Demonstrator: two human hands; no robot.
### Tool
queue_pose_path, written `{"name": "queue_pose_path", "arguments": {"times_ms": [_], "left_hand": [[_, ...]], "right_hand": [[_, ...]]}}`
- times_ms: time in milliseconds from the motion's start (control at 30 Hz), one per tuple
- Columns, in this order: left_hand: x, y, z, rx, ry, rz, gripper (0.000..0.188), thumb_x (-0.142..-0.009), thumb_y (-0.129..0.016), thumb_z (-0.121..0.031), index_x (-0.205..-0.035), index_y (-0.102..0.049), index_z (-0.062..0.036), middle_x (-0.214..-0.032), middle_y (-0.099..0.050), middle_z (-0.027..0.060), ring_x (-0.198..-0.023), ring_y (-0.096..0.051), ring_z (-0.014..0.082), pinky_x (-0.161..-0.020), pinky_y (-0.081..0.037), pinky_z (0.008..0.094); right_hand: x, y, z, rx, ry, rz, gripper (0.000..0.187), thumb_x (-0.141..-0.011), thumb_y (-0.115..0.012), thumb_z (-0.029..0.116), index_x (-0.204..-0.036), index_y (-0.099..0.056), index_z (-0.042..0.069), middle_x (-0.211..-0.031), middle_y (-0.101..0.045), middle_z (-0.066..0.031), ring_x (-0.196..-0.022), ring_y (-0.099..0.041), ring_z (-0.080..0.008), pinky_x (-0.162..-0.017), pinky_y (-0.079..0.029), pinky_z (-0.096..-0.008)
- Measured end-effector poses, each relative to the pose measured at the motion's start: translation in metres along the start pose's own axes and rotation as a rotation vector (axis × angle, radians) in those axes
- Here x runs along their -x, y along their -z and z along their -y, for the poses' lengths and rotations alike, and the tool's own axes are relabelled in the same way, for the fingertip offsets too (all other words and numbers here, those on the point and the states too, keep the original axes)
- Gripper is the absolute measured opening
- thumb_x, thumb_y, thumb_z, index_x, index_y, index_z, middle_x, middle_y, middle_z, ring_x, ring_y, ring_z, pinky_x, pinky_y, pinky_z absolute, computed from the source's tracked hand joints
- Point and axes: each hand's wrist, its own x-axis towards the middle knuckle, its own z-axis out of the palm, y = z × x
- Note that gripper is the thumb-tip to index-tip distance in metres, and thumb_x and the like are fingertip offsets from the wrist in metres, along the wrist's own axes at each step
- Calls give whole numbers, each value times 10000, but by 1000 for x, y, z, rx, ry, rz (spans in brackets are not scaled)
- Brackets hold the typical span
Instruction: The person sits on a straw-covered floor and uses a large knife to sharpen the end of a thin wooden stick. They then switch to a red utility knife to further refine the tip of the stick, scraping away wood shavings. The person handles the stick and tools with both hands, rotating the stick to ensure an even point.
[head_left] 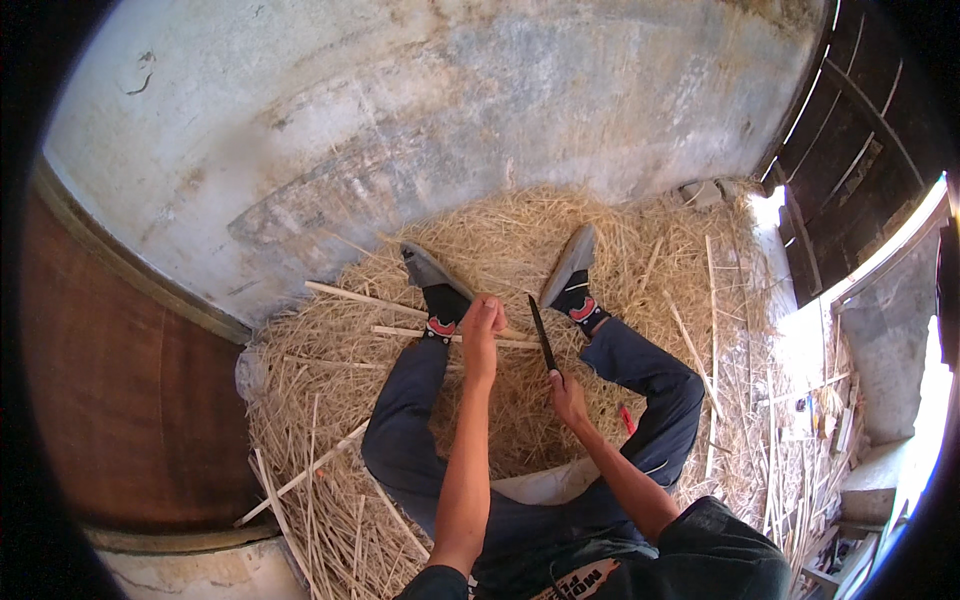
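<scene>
The slim, dark-bladed knife (542,336), likely stiff and best taken by its handle, is clasped in the right grip (569,398), the contents of the curled left grip (484,318) unclear.

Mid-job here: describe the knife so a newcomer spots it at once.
Find the big pale wall, then the straw at its foot, where the person's shoes point toward the wall. Below the shoes, the right hand grips the knife, tip toward the wall. It is long, narrow and black, unlike the pale sticks nearby.
</scene>
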Motion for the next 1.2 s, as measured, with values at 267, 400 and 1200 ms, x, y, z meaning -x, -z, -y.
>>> {"name": "queue_pose_path", "arguments": {"times_ms": [267, 400, 1200], "left_hand": [[-3, -13, -50, 79, -21, 66, 181, -973, -506, -226, -1015, -565, -59, -609, -362, -28, -504, -213, 62, -494, -203, 282], [-6, -6, -38, 102, -31, 114, 210, -906, -469, -189, -1015, -577, -45, -558, -329, -27, -487, -202, 64, -477, -196, 281], [-6, 10, -5, 153, -10, 246, 292, -869, -453, -260, -844, -639, -36, -527, -288, -29, -473, -180, 78, -497, -163, 304]], "right_hand": [[18, 17, 11, -177, -98, 43, 432, -1088, -460, 410, -939, -605, 31, -656, -533, -36, -563, -517, -153, -545, -416, -354], [25, 28, 10, -94, 8, 51, 439, -1079, -476, 431, -920, -595, 39, -670, -538, -26, -586, -519, -140, -553, -411, -344], [18, 16, 29, -209, -57, -1, 429, -1085, -492, 384, -909, -564, 0, -708, -546, -97, -642, -530, -211, -613, -441, -425]]}}
